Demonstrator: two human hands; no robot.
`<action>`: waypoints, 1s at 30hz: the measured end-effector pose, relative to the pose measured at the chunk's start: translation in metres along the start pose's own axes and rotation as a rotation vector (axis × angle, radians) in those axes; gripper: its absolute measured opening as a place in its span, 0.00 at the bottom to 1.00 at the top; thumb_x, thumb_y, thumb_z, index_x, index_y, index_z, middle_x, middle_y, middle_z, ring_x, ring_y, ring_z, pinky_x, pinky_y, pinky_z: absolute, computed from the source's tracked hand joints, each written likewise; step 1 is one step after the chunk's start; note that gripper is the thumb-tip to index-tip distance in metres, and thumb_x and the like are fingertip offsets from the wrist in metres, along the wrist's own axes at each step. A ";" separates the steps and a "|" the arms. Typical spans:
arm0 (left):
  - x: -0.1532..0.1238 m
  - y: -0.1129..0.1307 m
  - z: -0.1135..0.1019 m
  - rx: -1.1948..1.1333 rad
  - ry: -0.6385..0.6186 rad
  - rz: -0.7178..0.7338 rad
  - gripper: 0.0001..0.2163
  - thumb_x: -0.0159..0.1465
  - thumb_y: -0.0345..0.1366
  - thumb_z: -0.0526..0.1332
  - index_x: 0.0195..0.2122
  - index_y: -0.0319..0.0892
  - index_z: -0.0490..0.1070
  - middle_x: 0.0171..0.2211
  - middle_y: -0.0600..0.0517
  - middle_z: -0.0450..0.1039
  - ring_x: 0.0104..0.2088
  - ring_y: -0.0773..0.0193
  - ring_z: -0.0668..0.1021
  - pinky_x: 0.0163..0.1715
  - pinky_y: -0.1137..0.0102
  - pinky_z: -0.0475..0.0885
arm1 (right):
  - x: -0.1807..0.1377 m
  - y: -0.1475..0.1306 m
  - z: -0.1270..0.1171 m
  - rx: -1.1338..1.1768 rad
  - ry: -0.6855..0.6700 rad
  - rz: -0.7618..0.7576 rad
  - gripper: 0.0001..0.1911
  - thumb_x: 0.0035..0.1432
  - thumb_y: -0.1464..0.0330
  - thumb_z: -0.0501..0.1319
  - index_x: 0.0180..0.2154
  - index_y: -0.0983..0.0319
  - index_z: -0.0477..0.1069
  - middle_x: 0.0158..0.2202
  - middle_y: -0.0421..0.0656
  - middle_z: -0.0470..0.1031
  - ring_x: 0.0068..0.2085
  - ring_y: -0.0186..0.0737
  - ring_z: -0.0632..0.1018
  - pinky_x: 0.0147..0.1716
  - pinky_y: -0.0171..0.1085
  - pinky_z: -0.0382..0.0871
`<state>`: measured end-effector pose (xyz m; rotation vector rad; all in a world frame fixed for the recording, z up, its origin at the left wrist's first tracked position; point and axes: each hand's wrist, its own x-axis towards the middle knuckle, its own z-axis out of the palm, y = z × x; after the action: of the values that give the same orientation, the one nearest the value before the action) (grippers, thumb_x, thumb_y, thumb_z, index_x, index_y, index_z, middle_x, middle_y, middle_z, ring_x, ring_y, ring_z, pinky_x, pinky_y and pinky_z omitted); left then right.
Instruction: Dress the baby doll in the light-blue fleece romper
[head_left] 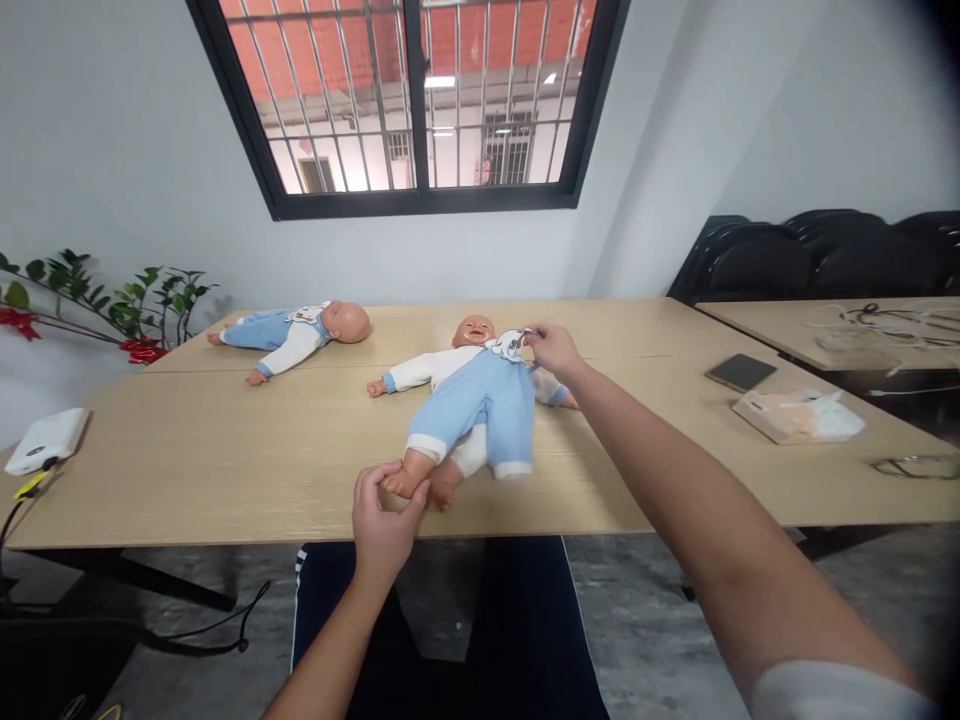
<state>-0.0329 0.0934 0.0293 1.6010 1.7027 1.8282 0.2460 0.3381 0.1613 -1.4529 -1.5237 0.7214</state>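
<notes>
A baby doll (474, 331) in a white long-sleeved top lies on its back on the table, feet toward me. Light-blue overalls (472, 390) with white cuffs lie over its front. One doll leg comes out of the left cuff; the other leg, in white, lies outside the hanging right cuff. My left hand (386, 520) is closed around the doll's bare foot (405, 478). With my right hand (553, 350) I pinch the overalls' top edge, beside a white animal-face patch (510, 345), near the doll's shoulder.
A second doll (300, 330), dressed in blue and white, lies at the back left of the table (225, 450). To the right are a dark phone (741, 372), a tissue pack (799, 415) and glasses (919, 467). A white device (49, 440) with a cable sits at the left edge.
</notes>
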 end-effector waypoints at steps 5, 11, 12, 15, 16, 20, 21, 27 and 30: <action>0.003 0.002 -0.002 0.017 -0.014 0.027 0.14 0.60 0.40 0.70 0.44 0.45 0.69 0.44 0.49 0.72 0.47 0.55 0.77 0.50 0.59 0.74 | -0.003 0.002 0.017 -0.019 -0.168 -0.040 0.14 0.58 0.70 0.63 0.46 0.67 0.78 0.39 0.48 0.80 0.36 0.39 0.76 0.41 0.37 0.71; 0.010 -0.001 -0.015 0.128 -0.160 0.068 0.13 0.62 0.41 0.68 0.44 0.45 0.69 0.44 0.48 0.73 0.48 0.53 0.77 0.49 0.59 0.74 | -0.057 0.041 0.030 0.020 0.002 0.022 0.34 0.63 0.56 0.60 0.66 0.65 0.62 0.67 0.58 0.64 0.63 0.52 0.71 0.64 0.48 0.63; 0.011 -0.003 -0.017 0.144 -0.184 0.066 0.14 0.62 0.42 0.68 0.45 0.45 0.69 0.44 0.48 0.73 0.48 0.53 0.77 0.49 0.58 0.74 | -0.067 0.047 0.031 0.105 0.005 0.076 0.33 0.64 0.54 0.58 0.65 0.64 0.62 0.66 0.57 0.67 0.61 0.51 0.73 0.62 0.48 0.66; 0.014 -0.011 -0.024 0.191 -0.236 0.033 0.16 0.62 0.45 0.68 0.45 0.45 0.68 0.44 0.47 0.73 0.47 0.52 0.78 0.49 0.57 0.74 | -0.097 0.061 0.034 0.444 -0.109 0.192 0.29 0.62 0.50 0.58 0.58 0.60 0.69 0.55 0.50 0.77 0.51 0.48 0.79 0.50 0.44 0.74; 0.015 -0.014 -0.026 0.205 -0.253 0.021 0.16 0.62 0.46 0.68 0.45 0.45 0.68 0.44 0.47 0.73 0.48 0.51 0.78 0.48 0.56 0.74 | -0.105 0.063 0.035 0.534 -0.143 0.201 0.28 0.60 0.50 0.61 0.55 0.60 0.72 0.51 0.48 0.80 0.48 0.46 0.80 0.47 0.43 0.74; 0.018 -0.020 -0.033 0.237 -0.347 -0.004 0.16 0.64 0.48 0.66 0.46 0.45 0.69 0.45 0.47 0.74 0.48 0.51 0.78 0.49 0.56 0.74 | -0.117 0.065 0.039 0.671 -0.223 0.146 0.24 0.51 0.55 0.71 0.45 0.61 0.77 0.44 0.45 0.82 0.45 0.44 0.80 0.47 0.39 0.73; 0.020 -0.020 -0.035 0.235 -0.374 -0.011 0.16 0.65 0.49 0.65 0.46 0.45 0.69 0.45 0.47 0.74 0.47 0.52 0.78 0.49 0.56 0.74 | -0.116 0.064 0.041 0.682 -0.219 0.138 0.24 0.51 0.53 0.71 0.44 0.61 0.76 0.43 0.45 0.82 0.44 0.44 0.80 0.47 0.39 0.72; 0.062 -0.001 -0.031 0.239 -0.330 0.016 0.15 0.68 0.50 0.60 0.46 0.44 0.71 0.44 0.47 0.74 0.46 0.53 0.77 0.50 0.56 0.73 | -0.091 0.055 0.050 0.685 -0.170 0.187 0.37 0.48 0.55 0.74 0.57 0.60 0.70 0.44 0.44 0.81 0.42 0.41 0.80 0.45 0.39 0.74; 0.099 0.027 -0.007 0.191 -0.279 0.114 0.12 0.68 0.45 0.61 0.46 0.44 0.71 0.45 0.47 0.74 0.46 0.56 0.77 0.50 0.59 0.72 | -0.079 0.043 0.046 0.641 -0.216 0.076 0.41 0.46 0.60 0.74 0.61 0.61 0.68 0.41 0.42 0.79 0.38 0.37 0.77 0.42 0.37 0.73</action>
<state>-0.0651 0.1513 0.1083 1.9599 1.7303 1.4362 0.2191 0.2747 0.0880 -0.9689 -1.2266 1.3053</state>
